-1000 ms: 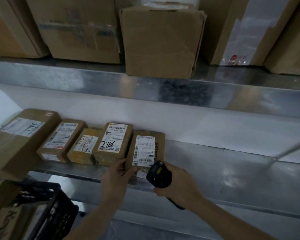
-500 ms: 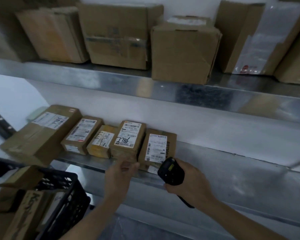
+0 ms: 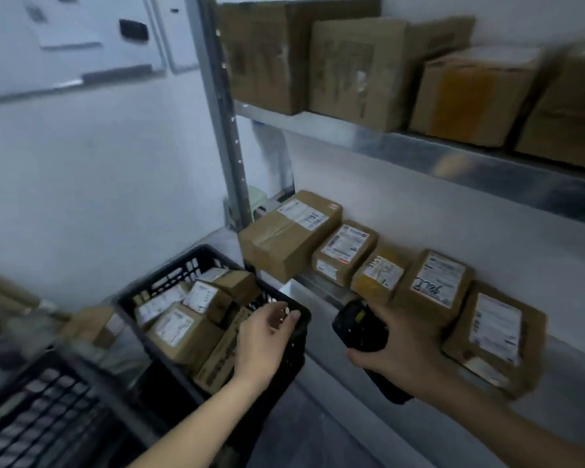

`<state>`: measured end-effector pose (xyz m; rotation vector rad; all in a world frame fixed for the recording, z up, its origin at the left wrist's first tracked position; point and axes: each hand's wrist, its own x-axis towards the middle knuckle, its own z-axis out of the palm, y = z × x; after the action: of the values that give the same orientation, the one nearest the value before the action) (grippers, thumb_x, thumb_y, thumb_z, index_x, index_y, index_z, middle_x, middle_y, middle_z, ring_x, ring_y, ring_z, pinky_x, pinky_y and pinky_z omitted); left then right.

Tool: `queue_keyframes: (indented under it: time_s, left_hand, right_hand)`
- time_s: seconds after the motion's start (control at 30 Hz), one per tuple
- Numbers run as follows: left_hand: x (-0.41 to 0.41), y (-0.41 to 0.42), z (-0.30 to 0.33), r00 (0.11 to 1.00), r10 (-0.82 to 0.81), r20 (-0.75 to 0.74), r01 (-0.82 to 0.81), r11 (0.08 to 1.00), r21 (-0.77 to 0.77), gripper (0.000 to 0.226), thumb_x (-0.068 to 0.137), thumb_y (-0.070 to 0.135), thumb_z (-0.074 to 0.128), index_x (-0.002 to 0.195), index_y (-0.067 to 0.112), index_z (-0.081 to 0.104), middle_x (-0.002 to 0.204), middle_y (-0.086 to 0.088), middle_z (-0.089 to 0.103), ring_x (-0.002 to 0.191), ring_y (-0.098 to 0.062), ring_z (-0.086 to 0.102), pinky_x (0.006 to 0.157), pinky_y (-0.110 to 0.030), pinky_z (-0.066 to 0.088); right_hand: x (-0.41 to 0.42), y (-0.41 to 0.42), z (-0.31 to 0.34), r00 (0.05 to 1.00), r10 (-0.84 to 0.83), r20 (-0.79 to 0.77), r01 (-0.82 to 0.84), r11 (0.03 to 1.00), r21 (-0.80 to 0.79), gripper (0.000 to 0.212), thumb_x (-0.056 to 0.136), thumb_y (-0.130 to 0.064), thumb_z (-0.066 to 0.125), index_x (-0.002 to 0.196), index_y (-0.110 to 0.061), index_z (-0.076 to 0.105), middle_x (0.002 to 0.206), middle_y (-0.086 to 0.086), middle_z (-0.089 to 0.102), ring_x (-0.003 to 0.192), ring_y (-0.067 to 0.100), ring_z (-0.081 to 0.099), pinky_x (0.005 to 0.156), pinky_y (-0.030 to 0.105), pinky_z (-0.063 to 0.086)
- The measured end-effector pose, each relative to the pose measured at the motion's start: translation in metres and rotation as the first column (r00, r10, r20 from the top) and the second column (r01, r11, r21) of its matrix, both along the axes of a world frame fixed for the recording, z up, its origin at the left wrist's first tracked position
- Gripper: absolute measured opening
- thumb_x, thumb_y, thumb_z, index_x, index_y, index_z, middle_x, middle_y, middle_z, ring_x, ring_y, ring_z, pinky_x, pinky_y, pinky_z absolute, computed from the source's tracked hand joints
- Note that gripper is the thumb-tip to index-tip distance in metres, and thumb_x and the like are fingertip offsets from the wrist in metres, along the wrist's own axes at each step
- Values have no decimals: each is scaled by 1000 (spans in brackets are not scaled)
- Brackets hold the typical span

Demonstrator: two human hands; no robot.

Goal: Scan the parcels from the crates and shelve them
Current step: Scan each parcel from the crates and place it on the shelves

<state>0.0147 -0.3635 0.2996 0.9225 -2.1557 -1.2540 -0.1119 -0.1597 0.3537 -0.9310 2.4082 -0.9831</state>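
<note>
My right hand [image 3: 399, 346] grips a black handheld scanner [image 3: 360, 327] in front of the lower metal shelf [image 3: 328, 293]. Several labelled brown parcels lie in a row on that shelf, the rightmost parcel [image 3: 497, 336] just behind my right hand. My left hand [image 3: 267, 336] hovers empty, fingers loosely curved, over the near right rim of a black plastic crate [image 3: 139, 298]. The crate holds several small labelled parcels [image 3: 179, 329].
An upper shelf [image 3: 453, 153] carries big cardboard boxes [image 3: 358, 69]. A perforated steel upright [image 3: 222, 123] stands at the rack's left end against a white wall. Another black crate [image 3: 44, 413] sits at lower left, with a loose parcel [image 3: 95, 324] behind it.
The view swung left and down. My left hand left the rightmost shelved parcel and moved left over the crate. My right hand kept the scanner by the shelf.
</note>
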Motion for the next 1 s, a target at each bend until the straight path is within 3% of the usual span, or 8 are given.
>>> queue_keyframes:
  time_s: [0.1, 0.17, 0.3, 0.4, 0.57, 0.7, 0.83, 1.0]
  left_hand:
    - [47, -52, -9, 995, 99, 16, -99, 995, -1, 25, 91, 47, 69, 111, 33, 70, 105, 20, 68, 97, 6, 62, 84, -13, 50]
    - [71, -86, -18, 987, 155, 35, -155, 988, 0, 27, 90, 48, 69, 110, 30, 70, 107, 20, 68, 97, 8, 61, 83, -8, 47]
    - [105, -156, -43, 958, 281, 53, -283, 958, 41, 33, 89, 45, 70, 115, 25, 72, 102, 15, 71, 94, 3, 65, 84, -25, 55]
    - [122, -202, -66, 938, 337, 80, -342, 937, 75, 39, 88, 50, 70, 121, 28, 70, 103, 15, 70, 95, 0, 65, 85, -32, 56]
    - [124, -269, -95, 943, 304, 134, -322, 937, 134, 45, 91, 50, 67, 130, 27, 64, 116, 15, 66, 106, -3, 61, 90, -25, 50]
    - [110, -306, -112, 945, 285, 159, -312, 932, 185, 50, 91, 48, 68, 134, 22, 61, 124, 9, 66, 116, -8, 60, 101, -32, 50]
    - [86, -327, -128, 952, 242, 187, -278, 939, 204, 56, 93, 47, 66, 141, 18, 57, 136, 5, 62, 123, -11, 57, 105, -32, 46]
    - [60, -349, -152, 952, 169, 254, -224, 952, 210, 62, 94, 53, 61, 144, 17, 53, 140, 2, 59, 118, -10, 56, 95, -28, 45]
  right_hand:
    - [27, -67, -12, 994, 97, 58, -99, 994, 36, 65, 59, -57, 86, 116, -51, 58, 108, -26, 68, 97, -5, 64, 86, 30, 57]
    - [40, -110, -22, 982, 157, 109, -165, 984, 70, 56, 64, -53, 89, 108, -55, 55, 106, -25, 68, 96, -5, 63, 86, 30, 57]
    - [59, -189, -45, 966, 227, 124, -242, 962, 129, 77, 60, -64, 85, 129, -44, 57, 116, -20, 69, 104, 3, 66, 88, 33, 58]
    - [68, -239, -65, 965, 223, 140, -243, 958, 150, 78, 56, -73, 82, 125, -46, 59, 111, -24, 69, 107, 7, 66, 92, 38, 59]
    - [70, -309, -84, 961, 189, 202, -227, 956, 187, 65, 64, -62, 87, 120, -42, 62, 101, -22, 71, 93, -4, 66, 83, 33, 60]
    - [65, -341, -97, 961, 170, 217, -221, 947, 234, 55, 78, -54, 86, 116, -46, 46, 102, -21, 63, 83, -5, 51, 62, 11, 33]
    - [50, -360, -119, 950, 115, 289, -192, 948, 254, 56, 75, -50, 89, 113, -43, 49, 100, -22, 61, 88, -3, 57, 86, 29, 57]
    - [39, -376, -140, 935, 100, 341, -200, 942, 270, 59, 72, -53, 89, 115, -45, 50, 106, -20, 62, 93, -1, 57, 87, 28, 55]
